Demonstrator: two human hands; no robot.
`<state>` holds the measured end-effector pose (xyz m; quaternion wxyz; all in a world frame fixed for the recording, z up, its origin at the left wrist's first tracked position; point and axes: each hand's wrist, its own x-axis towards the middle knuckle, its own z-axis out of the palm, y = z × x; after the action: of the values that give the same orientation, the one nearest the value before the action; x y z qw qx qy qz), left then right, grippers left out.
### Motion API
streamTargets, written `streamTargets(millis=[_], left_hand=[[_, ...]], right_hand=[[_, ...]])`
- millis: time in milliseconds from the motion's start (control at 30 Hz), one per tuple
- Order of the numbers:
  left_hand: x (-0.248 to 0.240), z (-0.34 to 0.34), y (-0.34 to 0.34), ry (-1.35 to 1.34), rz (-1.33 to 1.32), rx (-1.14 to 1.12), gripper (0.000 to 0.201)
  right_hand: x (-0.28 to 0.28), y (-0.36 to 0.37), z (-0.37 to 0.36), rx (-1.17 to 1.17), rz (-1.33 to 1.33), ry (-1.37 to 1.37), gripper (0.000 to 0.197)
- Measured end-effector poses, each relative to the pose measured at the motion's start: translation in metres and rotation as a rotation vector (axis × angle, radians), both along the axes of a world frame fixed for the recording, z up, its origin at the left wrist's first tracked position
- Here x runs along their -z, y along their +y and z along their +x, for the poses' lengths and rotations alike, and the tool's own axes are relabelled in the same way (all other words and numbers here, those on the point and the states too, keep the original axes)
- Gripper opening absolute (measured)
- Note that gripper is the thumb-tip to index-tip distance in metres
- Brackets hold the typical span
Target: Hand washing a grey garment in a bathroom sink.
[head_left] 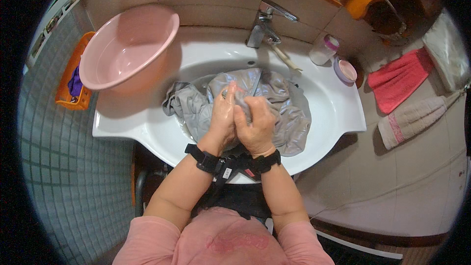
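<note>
A wet grey garment [289, 110], shiny in places, lies bunched in the white sink [336, 108]. Over it my two hands are pressed close together, with a fold of the grey cloth between them. My left hand [224, 113] is closed against the cloth, its fingers pointing toward the faucet and a ring on one of them. Curled knuckles up, my right hand [258, 123] grips the cloth beside it. The inner sides of both hands are hidden. Each wrist wears a black strap.
A pink basin [130, 51] rests on the counter at left, near an orange basket [73, 76]. Behind the sink stands a chrome faucet [262, 24] with a toothbrush-like handle [284, 58] by it. A jar [325, 50] and round container [345, 70] sit right; towels [400, 78] hang beyond.
</note>
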<state>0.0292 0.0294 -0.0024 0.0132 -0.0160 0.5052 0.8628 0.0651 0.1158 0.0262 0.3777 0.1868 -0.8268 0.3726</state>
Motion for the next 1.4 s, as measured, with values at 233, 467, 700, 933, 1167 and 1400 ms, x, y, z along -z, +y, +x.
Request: streamTargets(millis=[233, 467, 700, 933, 1167, 1400], left_hand=[[-0.016, 0.014, 0.011, -0.124, 0.207, 0.028, 0.039], [-0.008, 0.011, 0.020, -0.136, 0.117, -0.020, 0.030], [-0.005, 0.005, 0.007, -0.192, 0.196, 0.168, 0.032], [-0.028, 0.009, 0.004, -0.147, 0.026, 0.055, 0.032], [-0.011, -0.025, -0.039, -0.004, 0.176, -0.254, 0.024], [-0.012, -0.029, -0.045, 0.121, -0.126, -0.449, 0.019]], right_hand=[[0.015, 0.003, -0.028, 0.209, 0.065, -0.191, 0.018], [0.015, 0.011, -0.016, 0.127, -0.052, -0.258, 0.017], [0.025, 0.011, -0.029, 0.105, 0.105, -0.138, 0.020], [0.033, 0.055, -0.041, -0.038, -0.492, -0.499, 0.028], [0.021, 0.055, -0.007, -0.098, 0.222, -0.478, 0.073], [0.026, 0.062, -0.015, 0.090, -0.166, -0.418, 0.035]])
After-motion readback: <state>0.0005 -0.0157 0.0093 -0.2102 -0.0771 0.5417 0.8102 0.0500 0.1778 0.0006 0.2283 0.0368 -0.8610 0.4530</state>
